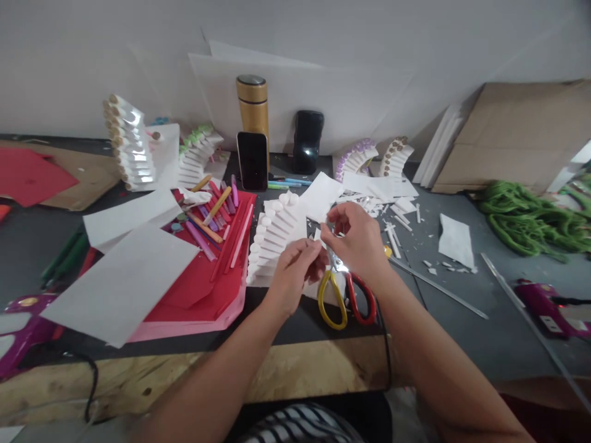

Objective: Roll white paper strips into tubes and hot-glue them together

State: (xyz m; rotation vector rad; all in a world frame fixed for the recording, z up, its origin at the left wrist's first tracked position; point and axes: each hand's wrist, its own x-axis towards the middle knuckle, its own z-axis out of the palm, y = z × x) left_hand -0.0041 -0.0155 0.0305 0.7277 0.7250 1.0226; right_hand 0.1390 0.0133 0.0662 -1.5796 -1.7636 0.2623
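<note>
Head camera gave me, from my distant seat, two bare hands meeting over the near middle of a dark table (498, 344). The left hand (295, 271) had its thumb and finger closed in a pinch, and it appeared to have hold of a small white piece (317, 235), which lay between the two hands. The right hand (357, 237) was curled, its fingertips close to the same piece; whether they also gripped it, I could not tell.

I judged that a loose pinch could let the piece fall among the white scraps (376, 203) at the right, where the same colour would hide it. The scissors (339, 266) were just below the hands, so a careless push of the fingers could meet the metal. A sideways move of the left hand could disturb the row of white rolls (274, 239).

Those rolls were thin, with round ends, spread like a fan. Farther to the left, smooth red paper (184, 301) bore coloured sticks (218, 205). To the right were a straight, shiny metal strip (438, 287) and soft, tangled green yarn (517, 218).
</note>
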